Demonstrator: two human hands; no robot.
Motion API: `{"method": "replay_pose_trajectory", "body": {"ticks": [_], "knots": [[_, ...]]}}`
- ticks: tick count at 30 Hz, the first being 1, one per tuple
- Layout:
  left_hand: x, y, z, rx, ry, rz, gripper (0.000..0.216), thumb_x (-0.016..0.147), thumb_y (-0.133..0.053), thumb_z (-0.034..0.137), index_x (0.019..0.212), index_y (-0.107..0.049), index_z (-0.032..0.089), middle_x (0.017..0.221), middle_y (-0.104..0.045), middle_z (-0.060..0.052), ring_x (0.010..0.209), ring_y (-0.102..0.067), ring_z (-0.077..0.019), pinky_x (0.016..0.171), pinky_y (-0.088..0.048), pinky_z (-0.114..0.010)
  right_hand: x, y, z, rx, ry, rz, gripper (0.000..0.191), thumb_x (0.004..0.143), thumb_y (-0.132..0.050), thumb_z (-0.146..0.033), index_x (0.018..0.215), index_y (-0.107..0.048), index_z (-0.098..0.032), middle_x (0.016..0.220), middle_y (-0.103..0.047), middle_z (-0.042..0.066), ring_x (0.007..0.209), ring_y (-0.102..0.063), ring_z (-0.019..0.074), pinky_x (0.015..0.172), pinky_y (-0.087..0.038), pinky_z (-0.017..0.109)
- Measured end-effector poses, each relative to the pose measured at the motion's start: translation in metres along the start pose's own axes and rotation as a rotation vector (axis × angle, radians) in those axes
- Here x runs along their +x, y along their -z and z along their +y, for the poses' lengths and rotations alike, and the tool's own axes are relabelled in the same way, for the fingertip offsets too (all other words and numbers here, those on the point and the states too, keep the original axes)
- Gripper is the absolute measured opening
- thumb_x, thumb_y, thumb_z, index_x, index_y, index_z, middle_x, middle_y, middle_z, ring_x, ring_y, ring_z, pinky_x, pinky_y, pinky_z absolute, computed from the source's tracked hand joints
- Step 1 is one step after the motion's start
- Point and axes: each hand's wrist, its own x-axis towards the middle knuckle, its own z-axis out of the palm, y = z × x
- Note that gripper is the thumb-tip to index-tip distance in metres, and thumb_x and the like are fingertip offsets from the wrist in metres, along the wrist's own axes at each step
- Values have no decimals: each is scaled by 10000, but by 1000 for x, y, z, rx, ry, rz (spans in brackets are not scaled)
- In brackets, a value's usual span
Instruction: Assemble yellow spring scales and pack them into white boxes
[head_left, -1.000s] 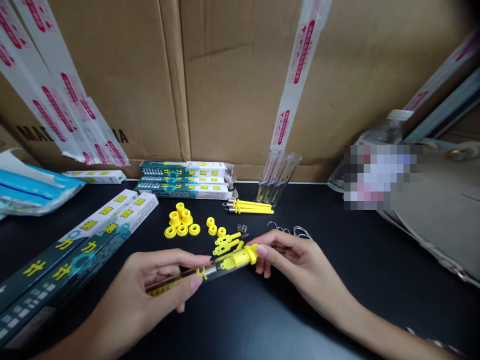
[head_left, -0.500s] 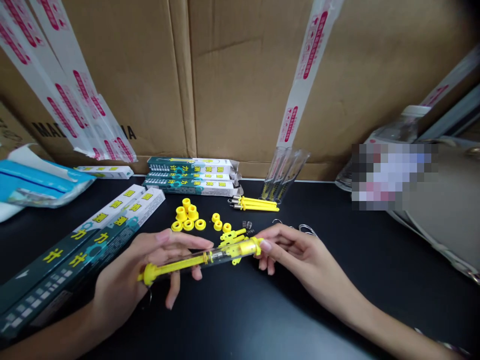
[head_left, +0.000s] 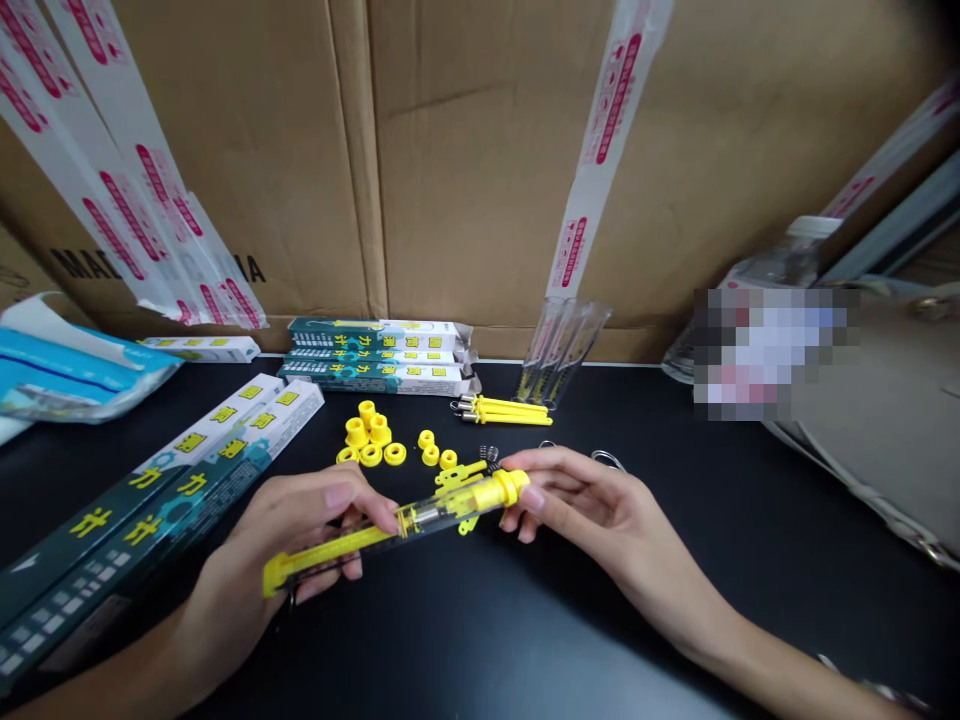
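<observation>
Between my two hands a clear-tubed spring scale (head_left: 442, 511) lies tilted, its right end higher. A yellow rod and a metal spring show inside the tube. My left hand (head_left: 300, 530) is closed round the left half, with fingertips against the tube near its middle. At the right end, my right hand (head_left: 577, 500) pinches the yellow end cap (head_left: 510, 487) between thumb and fingers. Yellow flat pieces (head_left: 457, 476) lie on the table just behind the tube and are partly hidden by it. Small coil springs (head_left: 489, 455) rest beside them.
Yellow flanged caps (head_left: 371, 440) and small yellow rings (head_left: 431, 453) lie behind my hands. Farther back are yellow rods (head_left: 510, 411), upright clear tubes (head_left: 559, 355) and stacked boxes (head_left: 375, 357). Long boxes (head_left: 187, 470) lie left; a bottle (head_left: 795, 265) and bag (head_left: 885, 400) stand right.
My left fingers have closed in from spread to wrapped round the tube. The spring scale's left end has dropped slightly, so it tilts more. My right hand keeps its pinch on the cap.
</observation>
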Motion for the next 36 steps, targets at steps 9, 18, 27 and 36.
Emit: {"method": "replay_pose_trajectory", "body": {"ticks": [9,18,27,36], "knots": [[2,-14,0,136,15,134,425,626,-834,369,1032,-810,247,824,-682,-17,516,-412,-69,412,-366,-148,-2,0,-1,19,35,25,212,879,-740,-321,1041,-727,-185,790,-766,34,705,-713,132,689,-587,233],[4,-12,-1,238,56,97,250,621,-824,380,823,-846,237,604,-664,-16,494,-427,-95,420,-387,-174,1,1,2,-55,13,-9,286,911,-672,-436,860,-684,-156,742,-731,44,635,-672,131,637,-556,250],[3,-15,3,216,29,126,173,615,-800,349,727,-828,220,669,-710,-34,483,-415,-95,400,-379,-178,-1,-1,1,-143,59,15,386,938,-591,-527,1130,-655,-198,840,-692,42,680,-653,152,681,-565,302],[1,-15,6,192,69,114,156,585,-834,359,683,-810,240,584,-663,7,471,-403,-76,423,-399,-152,-3,0,1,-79,144,43,131,888,-713,-299,1007,-716,-244,979,-696,28,824,-641,139,797,-549,259]]}}
